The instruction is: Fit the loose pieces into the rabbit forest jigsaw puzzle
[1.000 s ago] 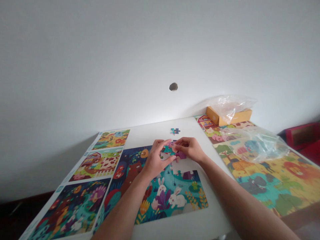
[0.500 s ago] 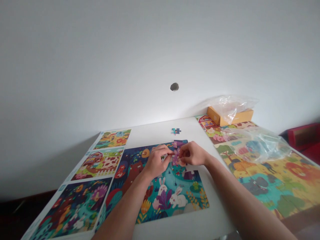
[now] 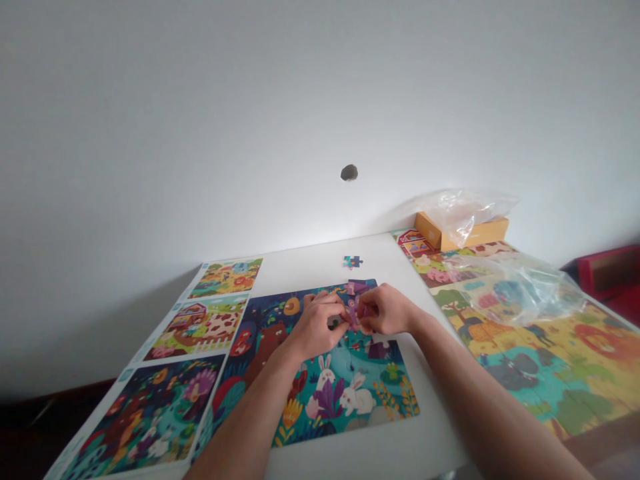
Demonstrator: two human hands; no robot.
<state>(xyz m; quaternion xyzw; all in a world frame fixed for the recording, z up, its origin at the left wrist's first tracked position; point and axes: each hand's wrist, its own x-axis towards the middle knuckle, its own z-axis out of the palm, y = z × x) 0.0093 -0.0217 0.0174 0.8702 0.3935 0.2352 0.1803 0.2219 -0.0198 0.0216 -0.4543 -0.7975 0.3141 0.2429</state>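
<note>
Both hands meet over the upper right part of a dark forest jigsaw puzzle (image 3: 310, 400) with white rabbits and a brown bear. A purple puzzle piece (image 3: 353, 312) lies between them, partly covered by fingers. My left hand (image 3: 320, 323) is closed, thumb and fingertips pinching at its left edge. From the other side, my right hand (image 3: 386, 309) is closed on the piece's right edge. Another purple piece (image 3: 356, 287) sits just above, at the puzzle's top edge. Below my right hand, the picture's right side has a gap. One loose blue piece (image 3: 353, 261) lies farther back.
On the left is a sheet with several printed pictures (image 3: 200, 330). To the right lies a yellow animal puzzle (image 3: 545, 373), with a clear plastic bag (image 3: 525, 293) on it. An orange box (image 3: 473, 233) with more plastic stands by the wall (image 3: 200, 133).
The left thumb and fingertips have shifted slightly down and right, curling closer around the purple piece. My right hand has barely moved.
</note>
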